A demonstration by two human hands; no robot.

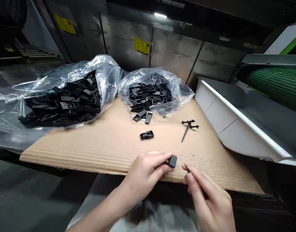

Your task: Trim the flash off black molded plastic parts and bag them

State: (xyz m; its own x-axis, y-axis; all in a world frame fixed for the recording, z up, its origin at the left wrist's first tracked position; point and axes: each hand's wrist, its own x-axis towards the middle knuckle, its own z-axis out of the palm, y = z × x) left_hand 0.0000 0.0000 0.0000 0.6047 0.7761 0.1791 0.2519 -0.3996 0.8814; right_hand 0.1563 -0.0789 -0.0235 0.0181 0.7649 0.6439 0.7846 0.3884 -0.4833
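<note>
Between thumb and fingers, my left hand point(148, 170) pinches a small black plastic part point(172, 161) above the cardboard's front edge. My right hand point(208, 196) is closed on a thin, dark, pointed tool point(187, 168), whose tip points up and left, a short gap from the part. Most of the tool is hidden by the fingers, so its kind is unclear. Beyond my hands, a single black part point(147, 135) lies on the cardboard point(109, 141). To its right rests a black branched plastic piece point(189, 127) with a long stem.
Two clear plastic bags full of black parts stand at the back, one on the left point(106, 74) and one in the middle point(178, 87). Two loose black parts point(144, 116) lie before the middle bag. A white tray point(234, 122) borders the right side, near green mesh point(278, 80).
</note>
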